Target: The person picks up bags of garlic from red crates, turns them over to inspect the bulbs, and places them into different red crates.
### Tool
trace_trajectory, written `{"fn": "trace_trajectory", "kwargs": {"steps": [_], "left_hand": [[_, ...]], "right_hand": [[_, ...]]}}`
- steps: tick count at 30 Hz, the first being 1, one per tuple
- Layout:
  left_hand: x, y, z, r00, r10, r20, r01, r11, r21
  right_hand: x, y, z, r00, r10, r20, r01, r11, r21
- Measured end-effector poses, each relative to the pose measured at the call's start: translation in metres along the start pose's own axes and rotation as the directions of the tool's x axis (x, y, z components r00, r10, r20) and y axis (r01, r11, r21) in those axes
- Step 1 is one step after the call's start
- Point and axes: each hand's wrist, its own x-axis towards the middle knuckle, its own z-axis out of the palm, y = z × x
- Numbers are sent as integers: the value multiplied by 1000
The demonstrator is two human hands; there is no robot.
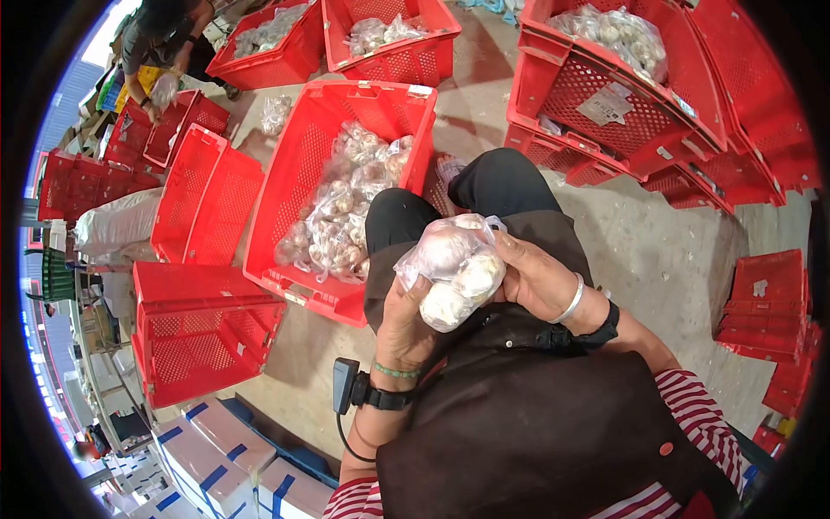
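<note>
A clear plastic bag of white bulbs (458, 270) is held over my lap, between both hands. My left hand (405, 324) grips its lower left side, the thumb pressed on the plastic. At the bag's upper right edge, my right hand (540, 281) pinches the plastic with thumb and fingers. Just beyond my knees, a red crate (290, 186) holds several similar bags of bulbs (346, 208).
Red crates with bagged bulbs stand ahead (415, 65) and at the upper right (596, 104). Other red crates (203, 337) are on the left. White boxes with blue tape (203, 458) sit lower left. A co-worker (160, 43) handles a bag at the upper left.
</note>
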Motion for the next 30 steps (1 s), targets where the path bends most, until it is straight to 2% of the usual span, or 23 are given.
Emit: {"fn": "trace_trajectory", "kwargs": {"steps": [4, 6, 7, 9, 11, 12, 13, 15, 16, 17, 18, 19, 20, 21, 23, 25, 26, 27, 29, 30], "left_hand": [[0, 0, -1, 997, -20, -68, 17, 999, -45], [-1, -4, -8, 999, 17, -41, -17, 1000, -8], [0, -5, -8, 998, 60, -11, -59, 998, 30], [-1, -5, -2, 996, 66, -55, -58, 989, 137], [2, -5, -5, 998, 52, -43, -45, 987, 154], [2, -4, -4, 999, 46, -24, -42, 987, 152], [5, -3, -6, 997, 65, 41, -73, 969, 237], [3, 20, -12, 964, -226, 139, 208, 969, 132], [6, 30, -21, 938, -267, 223, 228, 956, 183], [9, 41, -31, 900, -313, 302, 247, 939, 238], [12, 53, -36, 912, -283, 297, 197, 937, 288], [18, 67, -46, 928, -294, 228, 206, 917, 341], [27, 76, -61, 959, -243, 146, 166, 899, 406], [40, 84, -82, 981, -184, 66, 132, 872, 472], [73, 99, -138, 994, -47, -101, 106, 687, 719], [112, 95, -219, 923, 189, -335, 231, 426, 875], [128, 102, -238, 892, 263, -368, 317, 215, 924], [144, 109, -258, 860, 338, -382, 407, -4, 913], [177, 104, -309, 806, 465, -367, 470, -125, 874], [193, 113, -306, 787, 415, -456, 560, -174, 810]], "right_hand": [[2, -6, 4, 1000, 30, 1, -30, 998, 57], [1, -10, 13, 999, -27, -37, 21, 990, -142], [2, -5, 8, 999, -25, -30, 20, 989, -150], [7, 6, -4, 992, -113, -57, 89, 940, -328], [8, 7, -1, 987, -140, -80, 112, 952, -285], [9, 6, -4, 982, -113, -149, 78, 972, -223], [10, 0, -9, 971, -81, -224, 48, 987, -151], [16, -25, -32, 936, -209, -284, 157, 968, -195], [18, -51, -28, 902, -370, -222, 312, 915, -256], [16, -84, -23, 841, -518, -154, 459, 835, -303], [11, -111, -39, 773, -615, -153, 503, 743, -441], [0, -147, -49, 758, -644, -106, 529, 701, -478], [-15, -180, -80, 636, -762, -119, 492, 520, -698], [-19, -209, -70, 493, -867, -70, 431, 314, -846], [-43, -280, -108, 273, -907, -320, 684, 417, -599], [-35, -297, -120, 101, -985, -143, 564, 175, -807], [-28, -297, -111, 294, -936, -192, 655, 344, -673], [-7, -274, -99, 306, -932, -196, 649, 354, -673], [33, -207, -82, 410, -880, -241, 180, 337, -924], [30, -179, -95, 678, -653, -337, -52, 414, -909]]}}
